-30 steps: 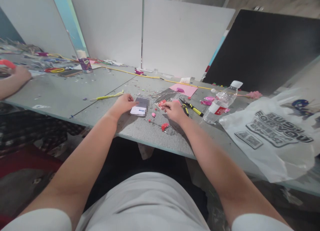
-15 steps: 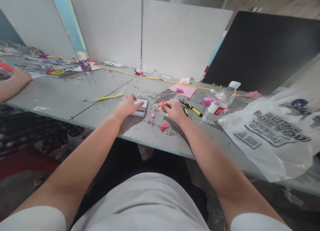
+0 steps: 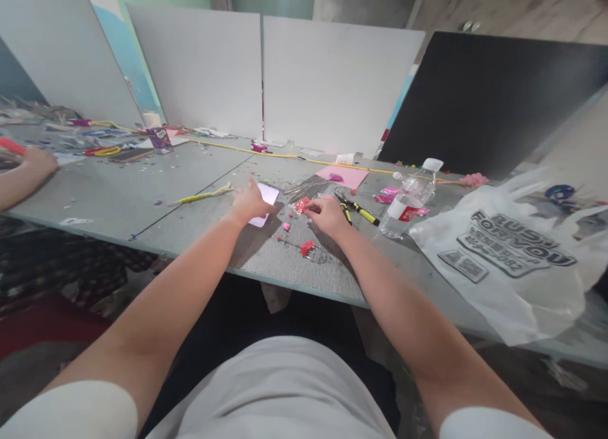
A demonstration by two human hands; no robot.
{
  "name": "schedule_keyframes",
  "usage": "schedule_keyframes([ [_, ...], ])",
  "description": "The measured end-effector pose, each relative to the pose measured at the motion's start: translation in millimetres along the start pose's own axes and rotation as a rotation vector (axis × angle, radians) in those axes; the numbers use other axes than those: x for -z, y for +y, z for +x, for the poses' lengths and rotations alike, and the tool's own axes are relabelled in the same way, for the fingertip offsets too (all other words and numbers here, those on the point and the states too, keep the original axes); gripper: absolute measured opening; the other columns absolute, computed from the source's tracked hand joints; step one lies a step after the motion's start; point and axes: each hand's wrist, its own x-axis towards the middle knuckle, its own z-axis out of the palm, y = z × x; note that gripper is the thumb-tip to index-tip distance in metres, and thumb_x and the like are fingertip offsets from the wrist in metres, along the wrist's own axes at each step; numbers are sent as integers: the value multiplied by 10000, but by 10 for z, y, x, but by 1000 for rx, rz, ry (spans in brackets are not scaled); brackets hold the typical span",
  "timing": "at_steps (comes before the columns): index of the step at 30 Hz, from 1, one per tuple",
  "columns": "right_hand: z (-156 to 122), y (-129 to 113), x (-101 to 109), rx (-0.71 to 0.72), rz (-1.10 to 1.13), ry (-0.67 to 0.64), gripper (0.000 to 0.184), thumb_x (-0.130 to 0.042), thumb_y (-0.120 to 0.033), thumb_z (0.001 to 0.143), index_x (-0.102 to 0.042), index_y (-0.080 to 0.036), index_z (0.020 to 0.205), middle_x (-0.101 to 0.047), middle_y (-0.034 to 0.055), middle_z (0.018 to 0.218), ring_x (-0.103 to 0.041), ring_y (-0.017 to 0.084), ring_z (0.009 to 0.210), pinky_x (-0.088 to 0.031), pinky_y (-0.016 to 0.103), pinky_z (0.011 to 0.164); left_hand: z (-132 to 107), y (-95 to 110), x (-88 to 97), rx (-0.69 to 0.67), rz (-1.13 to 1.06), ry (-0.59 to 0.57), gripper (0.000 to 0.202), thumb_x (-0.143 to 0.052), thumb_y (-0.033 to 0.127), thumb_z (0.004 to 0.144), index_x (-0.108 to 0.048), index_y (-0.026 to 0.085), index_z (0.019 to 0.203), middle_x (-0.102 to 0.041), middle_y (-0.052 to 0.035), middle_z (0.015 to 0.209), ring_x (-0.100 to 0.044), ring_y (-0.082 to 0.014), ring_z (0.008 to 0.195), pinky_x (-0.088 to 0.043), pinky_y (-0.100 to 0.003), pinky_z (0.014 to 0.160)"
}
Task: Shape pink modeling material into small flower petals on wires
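Note:
My left hand [image 3: 250, 201] is over the left side of a phone [image 3: 266, 198] that lies on the table with a bright screen. Its fingers are apart, somewhat blurred, and hold nothing. My right hand [image 3: 329, 215] rests on the table with thumb and fingers pinched at a small clear packet of red clay [image 3: 301, 205]. Close by lie a pink clay lump [image 3: 286, 226] and a red clay piece [image 3: 307, 248] on a thin wire loop. Black-and-yellow pliers [image 3: 365, 213] lie just beyond the right hand, partly hidden by it.
A plastic bottle [image 3: 408, 201] and a white plastic bag [image 3: 503, 255] stand at the right. Pink paper [image 3: 349, 175] lies farther back, and a yellow twisted stem [image 3: 202, 196] at left. Another person's hand [image 3: 40, 163] holds something red at far left. Upright boards [image 3: 332, 84] close off the back.
The phone's screen has turned brighter. My left hand has shifted on the phone, its fingers now more raised. My right hand stays at the red packet. The view has tilted slightly.

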Motion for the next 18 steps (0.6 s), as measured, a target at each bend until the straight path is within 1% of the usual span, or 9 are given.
schedule_keyframes([
  [2, -3, 9, 0, -17, 12, 0, 89, -752, -203, 894, -821, -182, 947, -840, 74, 872, -762, 219, 806, -537, 319, 754, 1, -23, 18, -52, -79, 56, 1177, -947, 444, 581, -363, 91, 1541, -573, -301, 1453, -509, -506, 1438, -444, -523, 1141],
  [5, -17, 1, -5, -19, 33, -13, 107, -733, -269, 922, -793, -182, 904, -809, 49, 777, -734, 199, 723, -511, 298, 686, -12, -46, 19, -99, -196, 132, 1045, -901, 429, 675, -341, 116, 1500, -597, -229, 1396, -605, -393, 1328, -530, -433, 1035],
  [7, -26, -10, -5, -2, 39, -38, 186, -705, -322, 951, -783, -188, 848, -789, 36, 732, -715, 189, 687, -498, 294, 672, -25, -62, -1, -104, -253, 174, 1008, -908, 422, 677, -349, 120, 1459, -605, -211, 1354, -614, -381, 1300, -540, -433, 1012],
  [9, -29, -15, -2, 18, 34, -65, 232, -681, -333, 966, -788, -193, 815, -780, 33, 714, -707, 191, 686, -503, 303, 696, -34, -81, -24, -102, -299, 200, 977, -934, 424, 653, -387, 130, 1407, -610, -205, 1326, -615, -387, 1285, -536, -446, 1011],
  [13, -14, 2, -5, 30, 25, -80, 138, -700, -206, 913, -837, -196, 928, -830, 58, 850, -734, 217, 783, -546, 345, 812, -44, -115, -38, -97, -386, 235, 928, -986, 440, 605, -451, 182, 1318, -632, -179, 1298, -616, -386, 1271, -523, -452, 1017],
  [14, -9, 10, -11, 26, 26, -77, 152, -701, -178, 900, -841, -195, 955, -839, 67, 892, -742, 223, 809, -556, 357, 836, -46, -118, -35, -99, -411, 242, 874, -968, 470, 643, -461, 192, 1299, -638, -172, 1297, -618, -373, 1266, -522, -447, 1015],
  [15, -4, 19, -17, 19, 29, -73, 164, -702, -163, 891, -842, -194, 971, -845, 74, 922, -748, 228, 828, -565, 366, 853, -48, -118, -29, -104, -437, 244, 790, -917, 520, 718, -467, 201, 1283, -643, -164, 1297, -624, -353, 1256, -522, -438, 1007],
  [17, 2, 36, -30, 7, 37, -66, 173, -712, -157, 882, -841, -191, 992, -848, 85, 957, -756, 233, 851, -580, 379, 875, -47, -111, -16, -118, -489, 232, 610, -717, 637, 893, -474, 215, 1261, -652, -144, 1284, -641, -305, 1212, -529, -418, 967],
  [18, 4, 44, -36, 3, 42, -63, 176, -722, -157, 876, -839, -191, 1004, -849, 88, 971, -759, 233, 862, -584, 382, 885, -42, -104, -9, -127, -508, 205, 575, -619, 689, 939, -482, 223, 1248, -659, -131, 1258, -648, -288, 1178, -530, -408, 934],
])
